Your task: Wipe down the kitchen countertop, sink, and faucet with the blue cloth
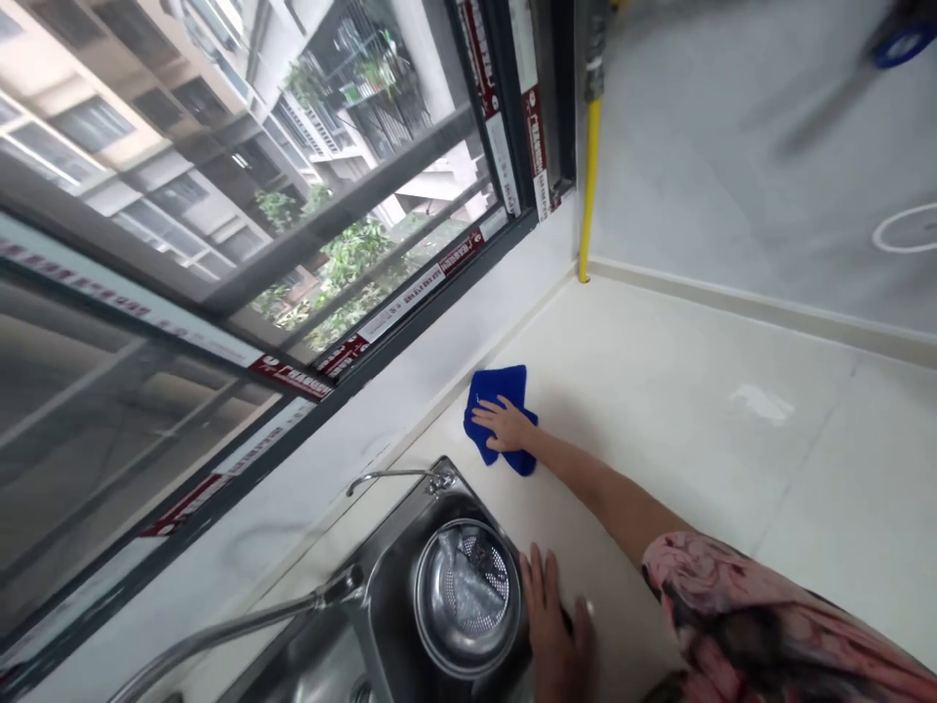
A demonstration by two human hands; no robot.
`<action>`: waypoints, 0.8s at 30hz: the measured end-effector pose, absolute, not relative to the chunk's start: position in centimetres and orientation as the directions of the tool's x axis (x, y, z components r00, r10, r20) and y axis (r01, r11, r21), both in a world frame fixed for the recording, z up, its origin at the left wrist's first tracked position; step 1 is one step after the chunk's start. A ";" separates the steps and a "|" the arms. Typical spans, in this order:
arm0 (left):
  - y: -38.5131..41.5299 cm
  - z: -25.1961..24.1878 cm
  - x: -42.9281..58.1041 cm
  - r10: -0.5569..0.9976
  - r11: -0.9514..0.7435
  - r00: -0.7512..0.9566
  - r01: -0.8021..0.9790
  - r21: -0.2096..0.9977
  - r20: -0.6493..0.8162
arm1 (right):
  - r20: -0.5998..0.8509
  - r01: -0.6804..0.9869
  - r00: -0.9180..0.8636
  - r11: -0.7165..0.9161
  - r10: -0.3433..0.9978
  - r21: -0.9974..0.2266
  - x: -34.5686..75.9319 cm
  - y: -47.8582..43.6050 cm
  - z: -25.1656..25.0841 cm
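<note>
A blue cloth lies partly folded on the pale countertop, close to the strip below the window. My right hand rests flat on top of it, fingers spread and palm down, covering its middle. Nearer to me, my left hand lies beside the rim of the steel sink, its fingers stretched out and slightly apart. No object shows in that hand; its lower part is blurred. A round metal colander sits in the sink basin just left of it.
Along the sink's back edge are a thin spout and a larger curved faucet. The window frame runs diagonally at left. A yellow pipe enters the counter at the far corner. A whitish patch shows on the counter at right.
</note>
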State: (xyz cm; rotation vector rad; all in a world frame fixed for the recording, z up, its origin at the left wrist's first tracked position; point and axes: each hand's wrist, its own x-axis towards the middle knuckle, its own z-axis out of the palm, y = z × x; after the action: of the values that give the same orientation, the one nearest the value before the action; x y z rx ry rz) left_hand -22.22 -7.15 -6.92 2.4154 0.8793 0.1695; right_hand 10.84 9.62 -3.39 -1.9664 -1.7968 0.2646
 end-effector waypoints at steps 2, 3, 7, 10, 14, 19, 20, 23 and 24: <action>-7.1 -6.4 -22.0 0.617 -0.620 0.784 0.537 0.572 -0.068 | 0.161 0.881 0.054 0.029 0.985 -0.473 9.1 8.1 -3.5; -7.0 -6.3 -21.9 0.615 -0.619 0.786 0.527 0.582 -0.058 | 0.159 0.875 0.017 0.062 0.987 -0.480 8.3 7.2 -3.5; -7.1 -5.8 -22.1 0.603 -0.634 0.797 0.466 0.617 0.018 | 0.132 0.853 -0.098 0.151 0.986 -0.499 5.9 2.1 -3.2; -7.2 -5.4 -23.7 0.617 -0.643 0.781 0.431 0.633 0.094 | 0.121 0.832 -0.147 0.189 0.982 -0.522 4.4 -2.7 -2.9; -7.1 -4.4 -28.9 0.726 -0.614 0.646 0.453 0.646 0.236 | 0.135 0.807 -0.182 0.226 0.974 -0.545 2.0 -10.0 -3.1; -7.5 -3.7 -39.4 0.939 -0.339 0.270 0.644 0.686 0.212 | 0.179 0.845 -0.059 0.145 0.982 -0.515 -0.2 -19.9 -4.7; -7.9 -3.8 -41.7 0.972 -0.235 0.158 0.695 0.679 0.175 | 0.197 0.861 0.000 0.100 0.980 -0.499 -0.3 -21.9 -5.0; -9.8 -4.3 -47.7 0.986 0.049 -0.137 0.795 0.604 0.100 | 0.248 0.896 0.198 -0.072 0.948 -0.439 0.5 -27.8 -5.6; -10.4 -4.5 -49.1 0.979 0.090 -0.178 0.814 0.574 0.099 | 0.251 0.897 0.266 -0.143 0.931 -0.419 1.0 -29.7 -5.6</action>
State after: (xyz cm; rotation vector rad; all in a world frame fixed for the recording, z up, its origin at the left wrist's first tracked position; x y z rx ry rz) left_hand -49.12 -10.41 -4.45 1.7788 2.0636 0.7504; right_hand 0.96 -29.74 -5.62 -2.0565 -1.6467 0.0928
